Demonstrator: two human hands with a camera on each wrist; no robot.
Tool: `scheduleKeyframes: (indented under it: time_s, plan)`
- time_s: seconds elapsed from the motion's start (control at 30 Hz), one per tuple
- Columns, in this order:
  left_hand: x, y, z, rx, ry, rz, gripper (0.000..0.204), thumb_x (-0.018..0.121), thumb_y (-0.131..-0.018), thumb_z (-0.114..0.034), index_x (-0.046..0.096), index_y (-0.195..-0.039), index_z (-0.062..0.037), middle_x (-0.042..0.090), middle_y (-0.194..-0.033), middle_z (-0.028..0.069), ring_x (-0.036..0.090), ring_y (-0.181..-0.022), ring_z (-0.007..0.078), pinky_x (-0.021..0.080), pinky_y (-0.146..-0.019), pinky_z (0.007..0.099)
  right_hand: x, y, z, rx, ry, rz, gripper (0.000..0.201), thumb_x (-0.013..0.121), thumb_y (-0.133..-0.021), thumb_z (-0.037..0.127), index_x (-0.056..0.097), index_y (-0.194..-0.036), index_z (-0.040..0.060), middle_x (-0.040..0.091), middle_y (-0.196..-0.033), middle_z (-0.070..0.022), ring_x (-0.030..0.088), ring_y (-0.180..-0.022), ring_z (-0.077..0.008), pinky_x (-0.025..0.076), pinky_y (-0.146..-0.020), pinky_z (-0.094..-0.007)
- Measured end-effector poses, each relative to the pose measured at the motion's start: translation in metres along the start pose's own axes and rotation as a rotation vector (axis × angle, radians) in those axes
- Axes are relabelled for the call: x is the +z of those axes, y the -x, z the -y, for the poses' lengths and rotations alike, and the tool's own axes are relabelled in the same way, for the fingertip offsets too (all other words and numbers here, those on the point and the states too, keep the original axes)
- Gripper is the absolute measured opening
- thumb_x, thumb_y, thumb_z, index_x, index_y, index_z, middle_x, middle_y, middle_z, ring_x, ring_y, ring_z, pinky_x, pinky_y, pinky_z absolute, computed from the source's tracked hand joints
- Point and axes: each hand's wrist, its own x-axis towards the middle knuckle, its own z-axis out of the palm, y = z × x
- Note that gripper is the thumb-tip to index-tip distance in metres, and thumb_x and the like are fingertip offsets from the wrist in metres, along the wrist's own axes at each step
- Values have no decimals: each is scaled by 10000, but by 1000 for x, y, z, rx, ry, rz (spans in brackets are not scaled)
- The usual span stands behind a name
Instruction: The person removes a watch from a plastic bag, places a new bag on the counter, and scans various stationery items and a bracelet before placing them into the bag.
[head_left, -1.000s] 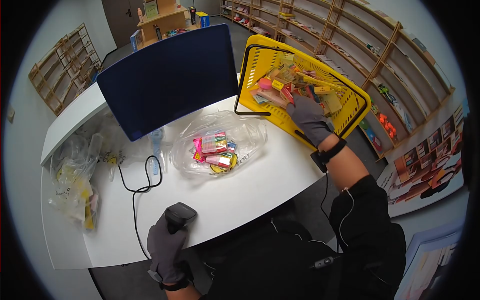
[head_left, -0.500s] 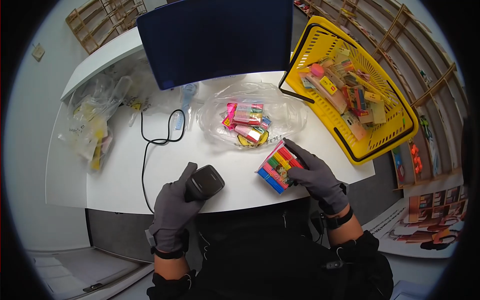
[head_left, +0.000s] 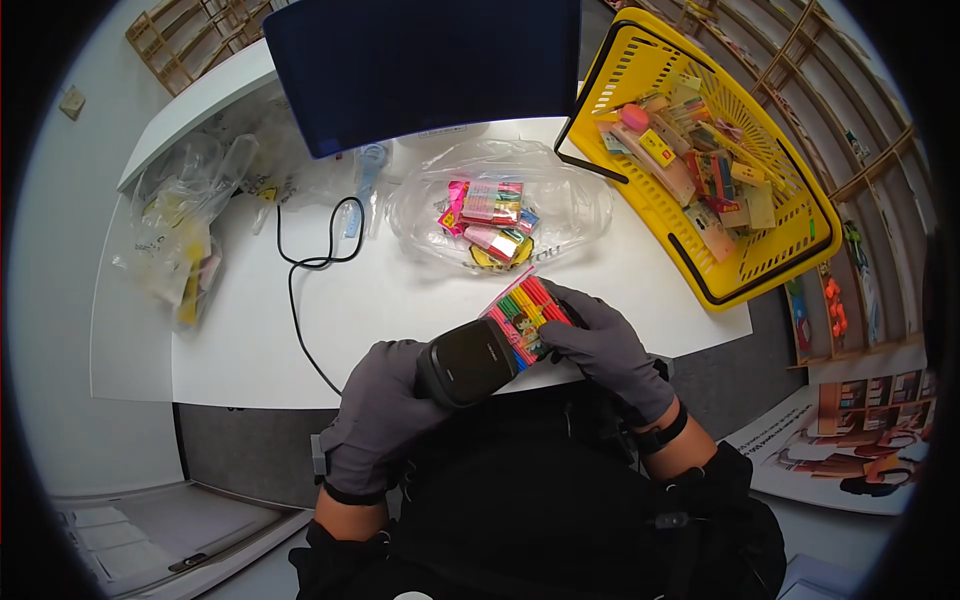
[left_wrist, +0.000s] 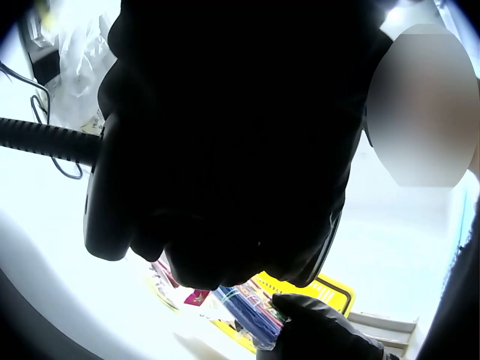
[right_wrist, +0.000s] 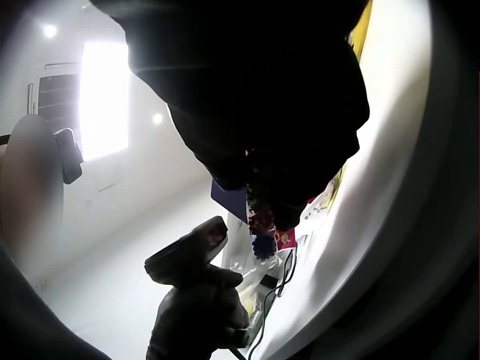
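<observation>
In the head view my gloved left hand (head_left: 385, 415) grips a dark handheld scanner (head_left: 468, 363), its head overlapping the lower left edge of a pack of coloured sticks (head_left: 525, 320). My gloved right hand (head_left: 608, 350) pinches that pack by its right side, above the front edge of the desk. In the left wrist view the left hand (left_wrist: 240, 142) is a dark silhouette, with the pack (left_wrist: 251, 311) beneath it. The right wrist view shows the scanner (right_wrist: 187, 251) facing the pack (right_wrist: 261, 225), whose upper part the right hand (right_wrist: 262, 97) hides.
A clear plastic bag (head_left: 575, 215) holding colourful packs lies mid-desk. A full yellow basket (head_left: 715, 285) stands to the right, a dark monitor (head_left: 425, 75) behind. Left are more plastic bags (head_left: 175, 235) and a black cable (head_left: 297, 310).
The right hand has left the basket with the pack and brought it over the desk front. The left hand has moved right, bringing the scanner up to the pack.
</observation>
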Motion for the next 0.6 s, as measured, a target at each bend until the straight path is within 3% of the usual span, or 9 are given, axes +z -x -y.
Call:
scheduleKeyframes:
  time_s: [0.23, 0.33, 0.5, 0.57, 0.6]
  plan:
    - [1, 7, 0, 26, -12, -31, 384, 934, -841, -316, 822, -1146, -111, 811, -995, 122, 746, -968, 367, 595, -886, 473, -1, -2, 10, -5, 27, 6, 644, 745, -1084, 189, 558, -1672, 7, 759, -1212, -81, 703, -960, -98, 595, -844, -264]
    - [8, 8, 20, 0, 41, -131, 362, 931, -842, -299, 814, -1125, -106, 795, -947, 131, 747, -939, 387, 603, -847, 484, -9, -24, 21, -9, 69, 5, 617, 724, -1102, 197, 565, -1669, 14, 766, -1216, -91, 726, -971, -113, 608, -845, -272]
    - [-3, 13, 18, 0, 63, -133, 341, 939, -835, -287, 818, -1100, -108, 796, -893, 133, 767, -887, 392, 612, -801, 489, -25, -88, 41, 12, -263, -28, 624, 659, -1142, 199, 496, -1717, 21, 786, -1228, -110, 760, -989, -149, 617, -822, -286]
    - [1, 22, 34, -21, 21, -226, 308, 938, -834, -278, 825, -1064, -108, 806, -877, 131, 777, -853, 392, 617, -775, 481, -24, -110, 39, -22, -528, -34, 636, 630, -1156, 193, 452, -1743, 23, 795, -1227, -119, 772, -960, -164, 616, -802, -291]
    - [0, 25, 40, -33, 1, -275, 291, 938, -833, -273, 828, -1047, -108, 811, -868, 130, 782, -836, 392, 620, -762, 477, -22, -108, 46, -33, -523, -29, 636, 630, -1156, 193, 452, -1743, 23, 795, -1227, -119, 772, -960, -164, 616, -802, -291]
